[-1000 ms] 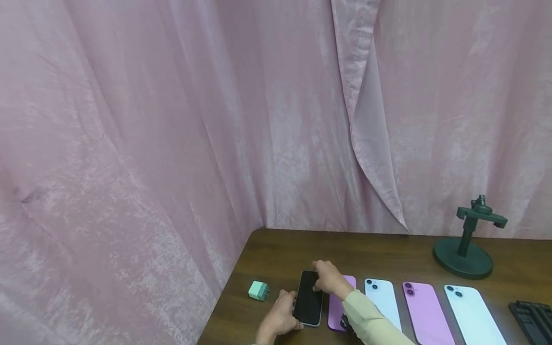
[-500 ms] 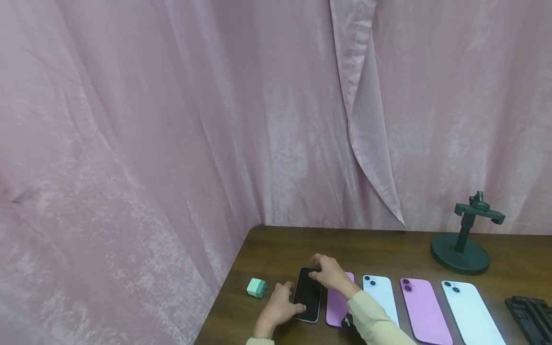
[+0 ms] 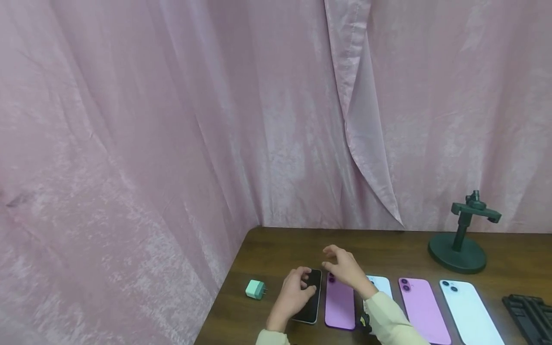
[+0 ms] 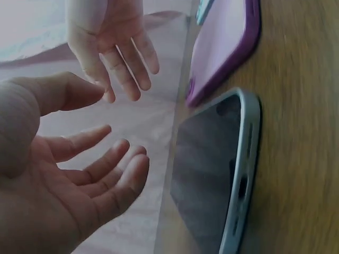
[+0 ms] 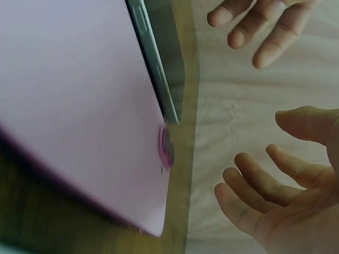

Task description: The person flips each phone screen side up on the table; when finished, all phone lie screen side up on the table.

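A phone with a black screen (image 3: 310,309) lies face up on the wooden table; its pale frame shows in the left wrist view. Over it hovers my left hand (image 3: 293,294), fingers bent loosely, with a gap between them and the phone in the left wrist view. To the right lies a purple phone (image 3: 339,306), back up, its camera lenses at the far end. My right hand (image 3: 348,272) is raised near that far end, fingers relaxed and holding nothing. The right sleeve partly hides a pale blue phone (image 3: 380,282).
Left of the phones sits a mint-green charger plug (image 3: 256,289). Further right lie another purple phone (image 3: 424,309) and a whitish phone (image 3: 472,311). A dark green stand (image 3: 458,252) is at the back, a black ribbed object (image 3: 528,314) at the right edge. Pink curtains (image 3: 293,120) hang behind.
Both hands have left the black-screen phone's edges and lifted. The right hand has moved right, uncovering the purple phone's lenses; the left hand has shifted up and right over the screen.
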### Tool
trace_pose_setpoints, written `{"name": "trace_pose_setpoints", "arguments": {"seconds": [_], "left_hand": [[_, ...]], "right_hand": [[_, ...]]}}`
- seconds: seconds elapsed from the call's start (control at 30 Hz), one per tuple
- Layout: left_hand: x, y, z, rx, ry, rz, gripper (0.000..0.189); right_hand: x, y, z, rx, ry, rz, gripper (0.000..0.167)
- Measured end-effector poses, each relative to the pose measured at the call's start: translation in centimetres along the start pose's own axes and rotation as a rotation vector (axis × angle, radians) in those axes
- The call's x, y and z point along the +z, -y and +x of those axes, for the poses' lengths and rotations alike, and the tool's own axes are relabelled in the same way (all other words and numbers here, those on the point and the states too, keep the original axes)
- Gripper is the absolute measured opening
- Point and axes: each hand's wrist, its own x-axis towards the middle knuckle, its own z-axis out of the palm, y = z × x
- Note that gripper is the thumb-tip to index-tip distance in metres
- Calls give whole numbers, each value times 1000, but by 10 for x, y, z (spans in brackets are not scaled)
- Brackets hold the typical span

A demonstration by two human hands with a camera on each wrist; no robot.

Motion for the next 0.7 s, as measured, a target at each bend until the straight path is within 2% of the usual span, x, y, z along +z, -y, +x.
{"name": "trace_pose_setpoints", "arguments": {"seconds": [0.17, 0.5, 0.7], "left_hand": [[10, -6, 2, 27, 35, -36, 45], [21, -19, -7, -20, 164, -72, 64], [27, -23, -13, -35, 176, -12, 77]], "right_hand": [[-11, -8, -4, 23, -4, -28, 33], [-23, -16, -13, 71, 61, -85, 36], [-24, -18, -15, 90, 109, -135, 35]]}}
